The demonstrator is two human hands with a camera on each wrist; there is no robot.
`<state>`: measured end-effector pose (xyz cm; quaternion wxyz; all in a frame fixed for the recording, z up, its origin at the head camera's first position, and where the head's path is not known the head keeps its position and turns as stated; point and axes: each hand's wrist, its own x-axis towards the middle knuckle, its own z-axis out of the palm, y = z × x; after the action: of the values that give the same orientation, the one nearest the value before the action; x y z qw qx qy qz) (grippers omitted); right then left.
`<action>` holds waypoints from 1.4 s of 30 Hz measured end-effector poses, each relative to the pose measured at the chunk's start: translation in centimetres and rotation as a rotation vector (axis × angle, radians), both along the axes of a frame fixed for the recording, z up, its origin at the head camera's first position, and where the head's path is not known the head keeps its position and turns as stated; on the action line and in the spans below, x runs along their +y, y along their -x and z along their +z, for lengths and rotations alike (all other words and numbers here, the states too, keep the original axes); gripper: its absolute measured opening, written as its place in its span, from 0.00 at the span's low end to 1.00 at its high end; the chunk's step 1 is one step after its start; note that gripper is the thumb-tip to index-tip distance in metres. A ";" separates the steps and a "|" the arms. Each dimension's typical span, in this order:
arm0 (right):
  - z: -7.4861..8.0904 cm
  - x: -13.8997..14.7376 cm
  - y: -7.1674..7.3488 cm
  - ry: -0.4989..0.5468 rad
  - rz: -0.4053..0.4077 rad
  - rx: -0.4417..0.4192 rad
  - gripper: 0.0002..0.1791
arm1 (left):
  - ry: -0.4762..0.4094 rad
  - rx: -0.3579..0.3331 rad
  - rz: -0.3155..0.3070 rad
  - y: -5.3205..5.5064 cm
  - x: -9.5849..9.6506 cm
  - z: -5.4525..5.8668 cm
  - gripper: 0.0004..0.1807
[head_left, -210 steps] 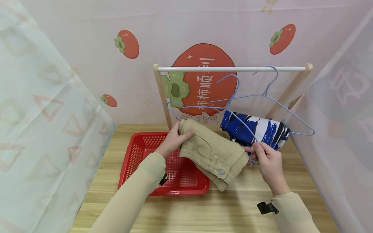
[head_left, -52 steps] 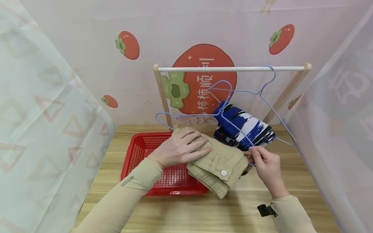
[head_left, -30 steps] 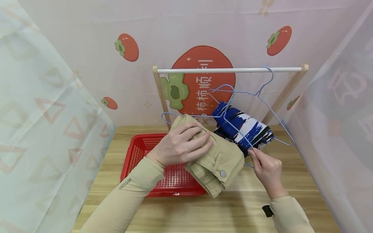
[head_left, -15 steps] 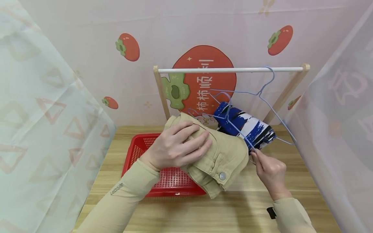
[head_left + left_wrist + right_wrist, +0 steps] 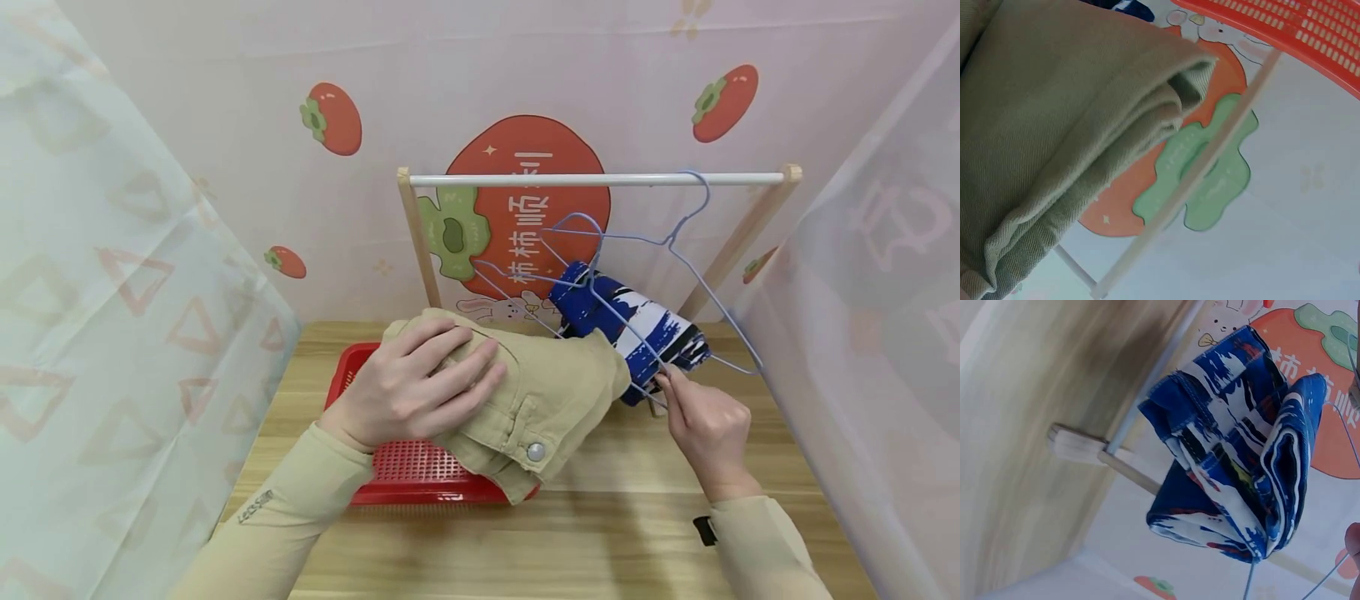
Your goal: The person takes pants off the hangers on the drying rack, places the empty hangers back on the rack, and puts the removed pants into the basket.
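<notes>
My left hand (image 5: 420, 375) grips folded khaki pants (image 5: 562, 375) with a metal button, fingers spread over the top and thumb hidden. The pants are held over the red basket (image 5: 442, 493) and fill much of the left wrist view. My right hand (image 5: 708, 425) pinches the lower right of a blue wire hanger (image 5: 592, 282). That hanger's left end sticks out free above the pants, while the pants' right corner overlaps its lower bar. Behind it, a folded blue-and-white patterned garment (image 5: 637, 321) hangs on a second blue hanger (image 5: 670, 242), also seen in the right wrist view.
A rack with a white rod (image 5: 510, 180) and wooden posts (image 5: 422, 250) stands at the back of the wood-grain table (image 5: 585, 550). The second hanger hooks over the rod's right part. Printed cloth walls (image 5: 150, 250) enclose the back and both sides.
The pants have shifted left and lower over the basket with my left hand, leaving the held hanger's left end exposed. That hand now lies across the top. My right hand keeps pinching the hanger.
</notes>
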<state>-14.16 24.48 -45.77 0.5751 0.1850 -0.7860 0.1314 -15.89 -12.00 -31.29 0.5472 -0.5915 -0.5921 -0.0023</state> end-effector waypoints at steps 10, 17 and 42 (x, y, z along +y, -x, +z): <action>0.9 0.0 1.1 0.052 -0.056 0.007 0.19 | -0.054 -0.007 0.025 -0.2 -2.6 0.0 0.12; 1.5 -0.5 1.5 0.037 -0.056 -0.048 0.19 | -0.023 -0.053 0.075 -0.2 -4.2 -1.3 0.13; 0.8 0.0 1.6 0.077 -0.059 -0.307 0.21 | -0.052 -0.136 0.226 0.4 -8.1 -3.4 0.15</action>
<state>-15.79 24.45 -45.01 0.4584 0.1176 -0.8641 0.1713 -16.32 -20.13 -34.71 0.5178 -0.5052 -0.6904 0.0041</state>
